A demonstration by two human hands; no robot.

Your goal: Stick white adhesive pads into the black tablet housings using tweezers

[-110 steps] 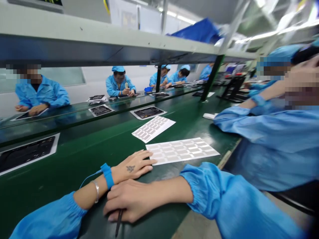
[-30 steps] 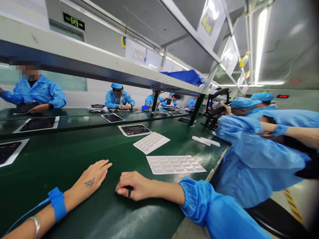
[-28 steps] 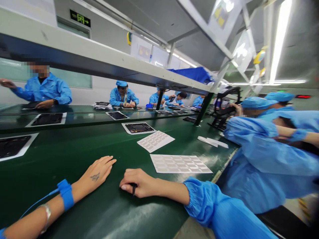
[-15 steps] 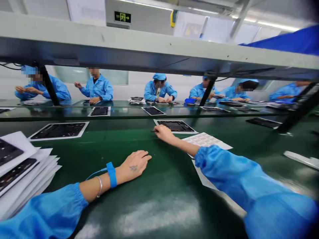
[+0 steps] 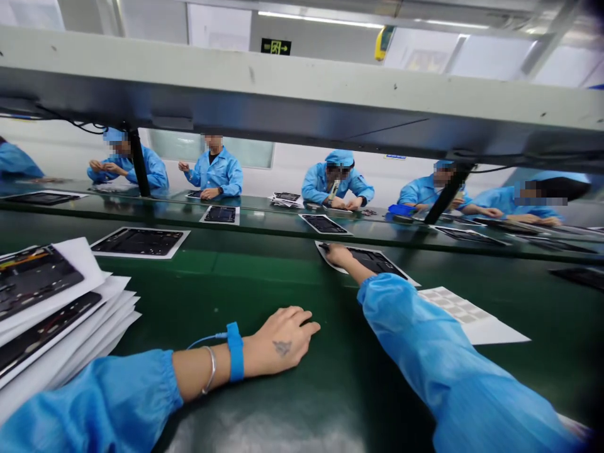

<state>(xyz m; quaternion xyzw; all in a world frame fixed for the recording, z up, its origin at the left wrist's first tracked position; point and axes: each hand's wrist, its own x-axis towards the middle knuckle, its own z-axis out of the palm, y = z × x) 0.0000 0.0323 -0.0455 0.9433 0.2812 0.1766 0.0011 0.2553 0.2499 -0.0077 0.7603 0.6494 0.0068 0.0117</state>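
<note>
My left hand (image 5: 285,340) lies palm down on the green work surface (image 5: 226,302), its fingers loosely stretched and nothing under them that I can see. A blue wrist strap (image 5: 235,352) with a thin cord circles that wrist beside a silver bangle (image 5: 210,370). Farther out, my right hand (image 5: 340,255) reaches over the left end of a dark electronic panel (image 5: 377,261) on a white sheet. Its fingers are closed, with a small dark thing at their tips that is too small to name. A sheet with pale squares (image 5: 465,305) lies right of the right forearm.
White sheets with dark panels form a stack (image 5: 106,314) at the left. Another panel (image 5: 139,242) lies on the far side. A grey shelf (image 5: 283,94) spans overhead on black posts (image 5: 448,195). Several people in blue work across the line, including one bent-over person (image 5: 337,179).
The view has turned left, so the surroundings shift right in the picture. My right hand has come over the left end of the panel. My left hand still rests on the surface.
</note>
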